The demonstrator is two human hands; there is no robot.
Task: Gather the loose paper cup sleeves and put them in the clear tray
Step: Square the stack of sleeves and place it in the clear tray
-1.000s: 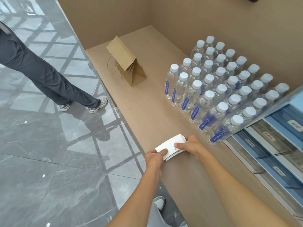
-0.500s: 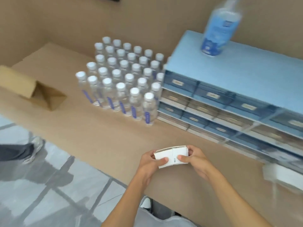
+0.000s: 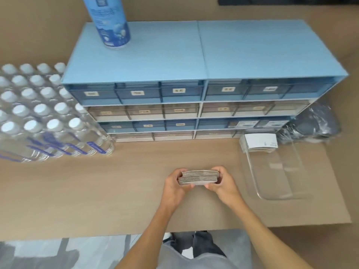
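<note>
bottles (image 3: 48, 117) with white caps stood packed at nine o'clock on the counter (image 3: 97, 191), just beside the blue drawer cabinet (image 3: 194, 90). near the centre, our left hand (image 3: 174, 186) and right hand (image 3: 221, 184) each gripped one end of a stack of cup sleeves (image 3: 200, 177), edges facing up, above the counter. at three o'clock lay the clear tray (image 3: 277, 171), well apart from our hands, with more sleeves (image 3: 259, 143) stacked at its far end, near the cabinet. a dark wrapped bundle (image 3: 314, 123) sat past it.
</note>
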